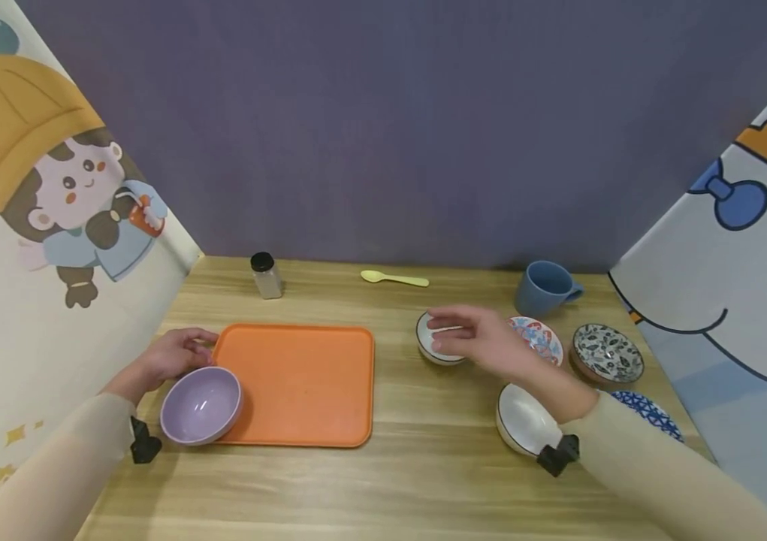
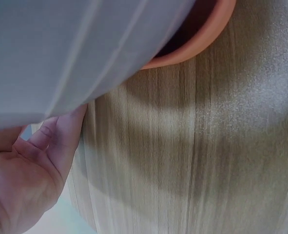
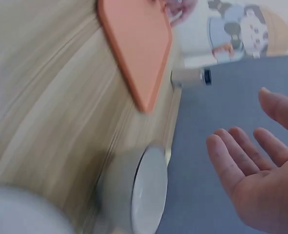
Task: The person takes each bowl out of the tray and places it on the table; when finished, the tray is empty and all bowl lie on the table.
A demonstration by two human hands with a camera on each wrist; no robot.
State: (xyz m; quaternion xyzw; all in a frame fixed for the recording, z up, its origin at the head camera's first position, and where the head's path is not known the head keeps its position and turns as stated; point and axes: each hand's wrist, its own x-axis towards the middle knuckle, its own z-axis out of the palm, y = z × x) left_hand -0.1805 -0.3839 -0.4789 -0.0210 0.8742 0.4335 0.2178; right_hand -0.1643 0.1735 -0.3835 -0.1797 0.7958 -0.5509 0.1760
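Note:
My left hand (image 1: 176, 353) is at the left edge of the orange tray (image 1: 302, 387), just beyond the purple bowl (image 1: 202, 406). Its fingers reach toward the tray's corner; in the left wrist view the bowl's wall (image 2: 75, 53) hides their tips. The purple bowl overlaps the tray's left side. My right hand (image 1: 484, 338) hovers over a small white bowl (image 1: 429, 342) with a dark rim, its fingers spread and nothing between them. In the right wrist view its palm (image 3: 265, 190) faces the camera, apart from the bowl (image 3: 151, 195).
Toward the back stand a black-capped shaker (image 1: 267, 276), a yellow spoon (image 1: 393, 279) and a blue mug (image 1: 543, 289). Under and beside the right forearm are another white bowl (image 1: 521, 421), a red-and-blue patterned dish (image 1: 539, 338), a leaf-patterned bowl (image 1: 608, 353) and a blue-patterned dish (image 1: 650, 412).

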